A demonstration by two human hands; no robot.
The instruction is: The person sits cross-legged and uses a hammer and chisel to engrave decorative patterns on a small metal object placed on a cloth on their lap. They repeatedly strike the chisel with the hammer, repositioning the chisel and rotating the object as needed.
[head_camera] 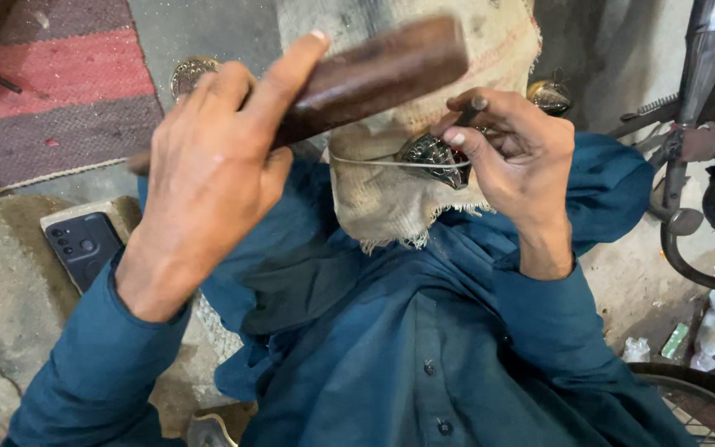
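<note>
My left hand (208, 157) is raised and grips a dark wooden mallet (382, 66), with the index finger stretched along it. My right hand (511, 153) pinches a thin dark metal punch (473, 106) upright over a shiny embossed metal piece (432, 157). That piece lies on a frayed burlap cloth (407, 211) draped over my lap, above my blue tunic. The mallet head hovers just above and to the left of the punch, apart from it.
A dark phone (84, 244) lies on a stone slab at the left, beyond it a striped red rug (59, 83). Two round metal pieces (188, 73) (549, 95) sit on the floor. Motorcycle parts (705, 124) and a wheel (705, 406) crowd the right.
</note>
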